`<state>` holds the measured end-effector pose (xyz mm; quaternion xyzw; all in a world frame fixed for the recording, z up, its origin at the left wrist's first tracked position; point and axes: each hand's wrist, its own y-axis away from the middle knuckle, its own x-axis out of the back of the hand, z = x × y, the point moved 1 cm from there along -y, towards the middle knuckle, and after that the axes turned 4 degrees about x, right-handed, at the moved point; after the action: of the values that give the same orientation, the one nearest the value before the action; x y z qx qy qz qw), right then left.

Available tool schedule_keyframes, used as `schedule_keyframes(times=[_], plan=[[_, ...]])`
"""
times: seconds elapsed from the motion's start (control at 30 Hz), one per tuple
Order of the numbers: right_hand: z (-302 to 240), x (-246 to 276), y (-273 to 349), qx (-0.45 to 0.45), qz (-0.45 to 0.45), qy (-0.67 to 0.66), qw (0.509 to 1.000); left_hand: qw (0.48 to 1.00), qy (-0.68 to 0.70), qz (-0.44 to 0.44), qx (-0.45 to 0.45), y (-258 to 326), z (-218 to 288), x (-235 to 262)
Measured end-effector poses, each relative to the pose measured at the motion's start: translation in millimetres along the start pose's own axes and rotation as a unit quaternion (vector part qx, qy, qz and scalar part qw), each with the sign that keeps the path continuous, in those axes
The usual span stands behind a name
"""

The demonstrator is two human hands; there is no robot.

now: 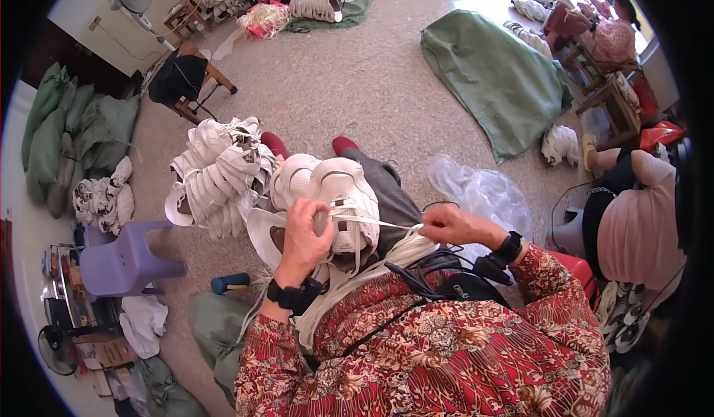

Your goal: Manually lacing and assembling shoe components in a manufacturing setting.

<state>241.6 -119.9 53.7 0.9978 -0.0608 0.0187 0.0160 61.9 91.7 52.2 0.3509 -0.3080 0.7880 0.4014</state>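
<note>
White shoes with dark linings lie in my lap, and the nearest white shoe has a cream shoelace threaded at its eyelets. My left hand is closed at the left side of this shoe's opening, thumb and fingers curled near the lace; what its fingertips hold is hidden. Out to the right, my right hand pinches the lace, which runs taut from the shoe. Below that hand a bundle of loose cream laces hangs across my lap. Black bands circle both my wrists.
At my left stands a stack of white shoes, with a purple plastic stool beyond it. Clear plastic bags lie right of my legs. A green sack covers the floor ahead. Another person in pink sits close on the right.
</note>
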Motion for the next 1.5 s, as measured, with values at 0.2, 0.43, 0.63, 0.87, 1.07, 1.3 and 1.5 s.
schedule_keyframes(times=[0.2, 0.43, 0.63, 0.87, 1.07, 1.3, 1.5], plan=[[-21, -10, -8, 0.011, -0.017, -0.095, 0.995, 0.994, -0.094, -0.001, -0.050, 44, 30, -15], [-47, 3, -16, 0.027, -0.028, -0.168, 0.985, 0.983, -0.169, 0.018, -0.073, 40, 38, -38], [-48, 9, -6, 0.058, -0.003, -0.205, 0.977, 0.980, -0.176, 0.077, -0.057, 25, 30, -55], [-48, 14, -6, 0.103, 0.034, -0.288, 0.951, 0.978, -0.169, 0.110, -0.054, 12, 30, -59], [-20, 39, -1, 0.153, 0.118, -0.406, 0.893, 0.985, -0.132, 0.102, -0.048, 8, 35, -34], [10, 87, 36, 0.127, 0.242, -0.513, 0.814, 0.992, -0.076, 0.086, -0.044, 44, 13, 20], [74, 148, 88, 0.120, 0.351, -0.509, 0.777, 0.984, 0.090, -0.032, 0.151, 59, -8, 52]])
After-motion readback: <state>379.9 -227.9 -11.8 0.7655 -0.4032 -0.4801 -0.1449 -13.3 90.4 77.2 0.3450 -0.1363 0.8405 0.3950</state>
